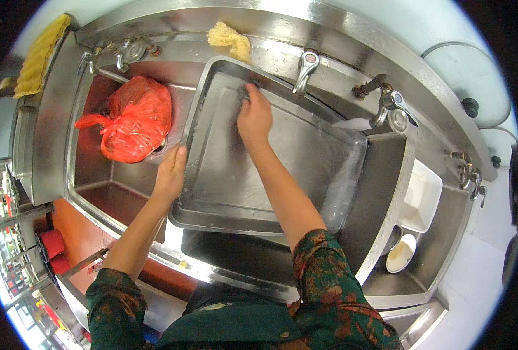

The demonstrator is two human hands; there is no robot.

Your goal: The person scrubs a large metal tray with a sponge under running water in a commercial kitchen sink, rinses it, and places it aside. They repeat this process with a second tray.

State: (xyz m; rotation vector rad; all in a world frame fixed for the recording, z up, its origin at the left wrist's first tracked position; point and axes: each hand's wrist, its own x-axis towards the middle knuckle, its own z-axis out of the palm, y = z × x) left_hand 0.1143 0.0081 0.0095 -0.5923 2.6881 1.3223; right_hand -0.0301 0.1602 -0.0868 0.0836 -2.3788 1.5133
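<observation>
A large rectangular metal tray (224,175) lies tilted across the middle basin of a stainless steel sink, its lower right end in shallow, whitish water. My left hand (171,168) grips the tray's left rim, thumb upward. Over the upper left of the tray's floor is my right hand (255,116), fingers bent onto a small dark scrubber (243,92); the scrubber is mostly hidden and blurred. From the faucet (388,107) at the back, water (353,124) runs into the tray's right end.
A knotted red plastic bag (138,118) sits in the left basin beside the drain. A yellow cloth (230,39) lies on the back ledge near a lever tap (307,72). The right basin holds a white rectangular container (421,197) and a white bowl (401,253). Glass lids (469,83) lean at the right.
</observation>
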